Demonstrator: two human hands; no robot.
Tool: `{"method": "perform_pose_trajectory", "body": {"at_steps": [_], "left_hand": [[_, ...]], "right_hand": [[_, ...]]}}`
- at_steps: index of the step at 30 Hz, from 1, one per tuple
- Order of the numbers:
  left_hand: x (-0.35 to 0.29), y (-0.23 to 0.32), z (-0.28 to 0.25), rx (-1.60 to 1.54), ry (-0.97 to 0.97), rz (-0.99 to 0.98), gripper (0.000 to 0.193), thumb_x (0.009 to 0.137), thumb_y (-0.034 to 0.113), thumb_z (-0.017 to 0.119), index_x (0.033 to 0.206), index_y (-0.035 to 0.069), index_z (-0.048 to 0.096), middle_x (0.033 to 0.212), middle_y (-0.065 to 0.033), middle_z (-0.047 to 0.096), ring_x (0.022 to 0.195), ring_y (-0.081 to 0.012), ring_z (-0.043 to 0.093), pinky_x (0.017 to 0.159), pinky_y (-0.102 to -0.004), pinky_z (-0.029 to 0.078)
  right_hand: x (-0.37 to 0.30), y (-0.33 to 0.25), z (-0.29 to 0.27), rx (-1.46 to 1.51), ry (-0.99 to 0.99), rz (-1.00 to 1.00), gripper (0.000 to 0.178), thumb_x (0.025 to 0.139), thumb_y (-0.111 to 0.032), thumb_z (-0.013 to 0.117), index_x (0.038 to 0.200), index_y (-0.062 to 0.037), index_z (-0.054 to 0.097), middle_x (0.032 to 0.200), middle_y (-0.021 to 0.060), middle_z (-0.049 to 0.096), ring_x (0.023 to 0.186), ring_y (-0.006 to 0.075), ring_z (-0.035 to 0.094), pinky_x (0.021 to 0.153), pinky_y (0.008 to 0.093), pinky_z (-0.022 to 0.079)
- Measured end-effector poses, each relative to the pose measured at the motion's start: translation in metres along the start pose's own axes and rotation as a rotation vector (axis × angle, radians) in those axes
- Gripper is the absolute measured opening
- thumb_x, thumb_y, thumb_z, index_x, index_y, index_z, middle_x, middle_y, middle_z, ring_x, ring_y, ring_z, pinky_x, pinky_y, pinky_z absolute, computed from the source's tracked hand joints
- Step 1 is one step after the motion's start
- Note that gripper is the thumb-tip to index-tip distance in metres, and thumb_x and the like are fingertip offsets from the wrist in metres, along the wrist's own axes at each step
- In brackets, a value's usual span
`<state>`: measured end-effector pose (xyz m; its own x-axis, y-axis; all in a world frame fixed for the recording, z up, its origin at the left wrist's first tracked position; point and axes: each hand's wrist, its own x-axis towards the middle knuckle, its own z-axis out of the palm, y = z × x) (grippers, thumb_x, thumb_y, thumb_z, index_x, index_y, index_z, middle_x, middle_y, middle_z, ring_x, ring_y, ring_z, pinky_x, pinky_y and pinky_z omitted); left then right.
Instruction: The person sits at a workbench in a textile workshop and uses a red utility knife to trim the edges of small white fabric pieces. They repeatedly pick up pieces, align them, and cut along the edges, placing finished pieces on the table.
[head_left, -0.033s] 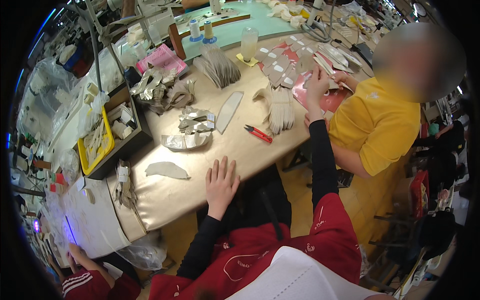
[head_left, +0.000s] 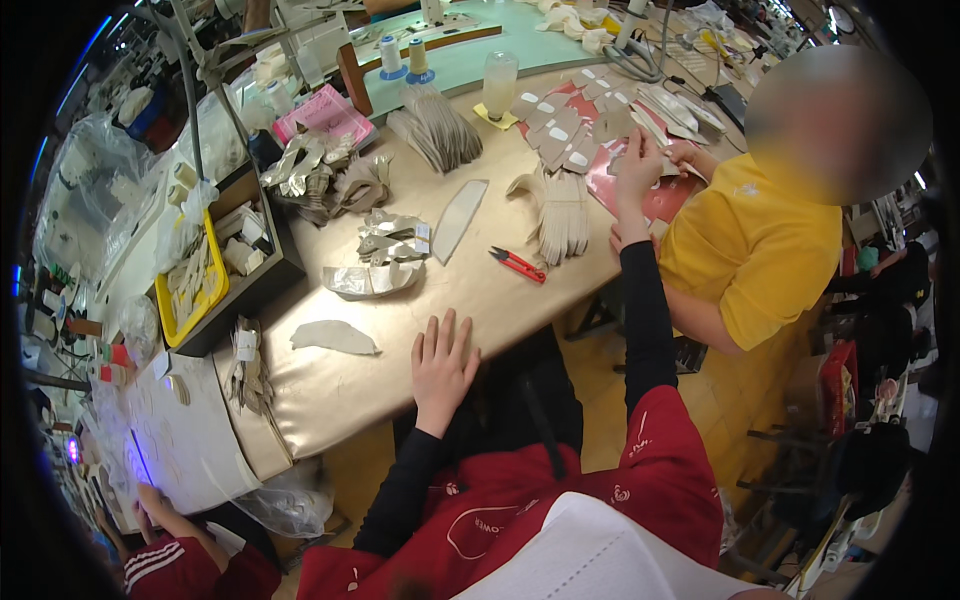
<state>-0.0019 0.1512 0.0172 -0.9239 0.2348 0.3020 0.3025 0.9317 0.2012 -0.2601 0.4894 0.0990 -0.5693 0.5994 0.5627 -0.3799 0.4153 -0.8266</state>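
Observation:
My left hand (head_left: 438, 375) lies flat at the table's near edge, fingers spread, holding nothing. Closest to it is a pale grey curved cut piece (head_left: 335, 338). My right arm reaches far right, where my right hand (head_left: 636, 176) is raised with fingertips pinched at a thin grey cut piece (head_left: 613, 126). Under it is a red board (head_left: 655, 203) with several grey pieces bearing white patches (head_left: 556, 134). Between my hands lie red-handled thread snips (head_left: 518, 266), a fanned stack of beige strips (head_left: 562, 215) and a long grey cut piece (head_left: 461, 222).
A co-worker in a yellow shirt (head_left: 760, 250) sits at the right, hands near mine. Bundled pieces (head_left: 390, 240), a grey stack (head_left: 436, 130), a glue bottle (head_left: 498, 85) and thread cones (head_left: 418, 62) stand farther back. A yellow tray (head_left: 215, 283) sits in a dark box at left.

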Motion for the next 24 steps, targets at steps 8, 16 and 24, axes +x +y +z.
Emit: {"method": "perform_pose_trajectory", "body": {"at_steps": [8,16,24], "left_hand": [[-0.002,-0.022,0.007,-0.775,0.090,-0.222,0.049,0.095,0.018,0.059,0.141,0.006,0.049,0.139,-0.0127,0.056,0.124,-0.0271,0.055,0.104,-0.0393,0.042],[-0.013,-0.062,-0.022,-0.997,0.058,-0.448,0.035,0.092,0.004,0.062,0.126,0.004,0.064,0.107,-0.0124,0.072,0.093,-0.0152,0.065,0.082,-0.0291,0.051],[-0.016,-0.098,-0.059,-0.699,0.137,-0.345,0.030,0.090,0.007,0.062,0.120,0.007,0.066,0.116,-0.0145,0.068,0.105,-0.0291,0.065,0.091,-0.0365,0.051]], "right_hand": [[-0.198,-0.118,-0.025,-0.179,-0.599,-0.444,0.016,0.083,-0.004,0.070,0.099,-0.0036,0.071,0.086,0.0135,0.070,0.076,0.0316,0.067,0.070,0.0384,0.054],[-0.289,-0.130,-0.024,-0.012,-1.013,-0.163,0.025,0.087,-0.003,0.068,0.112,-0.0029,0.070,0.118,0.0148,0.068,0.110,0.0316,0.065,0.095,0.0402,0.050],[-0.271,-0.090,-0.015,-0.282,-1.087,-0.201,0.034,0.084,-0.016,0.073,0.115,-0.0035,0.066,0.134,0.0157,0.055,0.124,0.0369,0.048,0.107,0.0454,0.037]]}}
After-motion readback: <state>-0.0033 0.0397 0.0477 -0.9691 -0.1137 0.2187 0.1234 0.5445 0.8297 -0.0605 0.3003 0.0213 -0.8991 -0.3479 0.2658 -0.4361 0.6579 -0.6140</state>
